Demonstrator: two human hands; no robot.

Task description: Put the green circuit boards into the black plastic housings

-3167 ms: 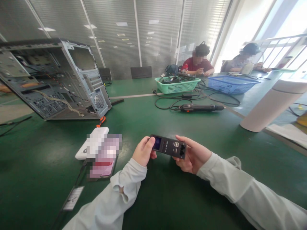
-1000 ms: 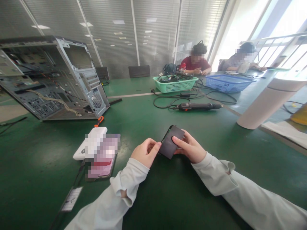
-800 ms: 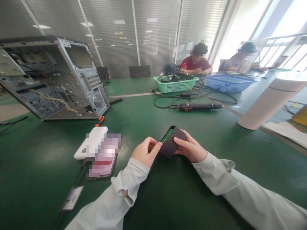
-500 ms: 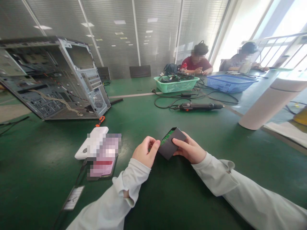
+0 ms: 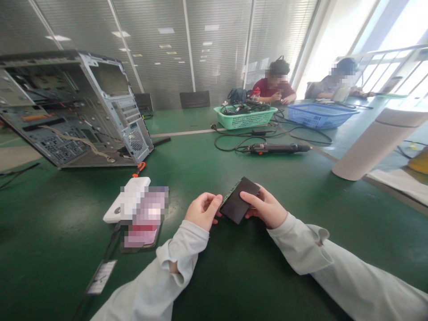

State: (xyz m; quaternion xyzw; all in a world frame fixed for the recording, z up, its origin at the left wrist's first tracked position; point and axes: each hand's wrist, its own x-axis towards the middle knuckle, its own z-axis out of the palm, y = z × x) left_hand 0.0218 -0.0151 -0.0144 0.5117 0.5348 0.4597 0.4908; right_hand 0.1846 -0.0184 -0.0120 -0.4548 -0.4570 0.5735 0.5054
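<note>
Clamping a black case (image 5: 236, 209), left hand (image 5: 202, 212) and right hand (image 5: 271, 210) face a basket (image 5: 245, 121) of cables (image 5: 256, 108).

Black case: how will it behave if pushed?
The black case is probably stiff: its face looks flat under the right hand. Its broad, flat shape likely won't roll. The green circuit board exposed along one edge may be fragile.

Glare from the window (image 5: 403, 22) at right, dim foreground, stretched edges
</note>
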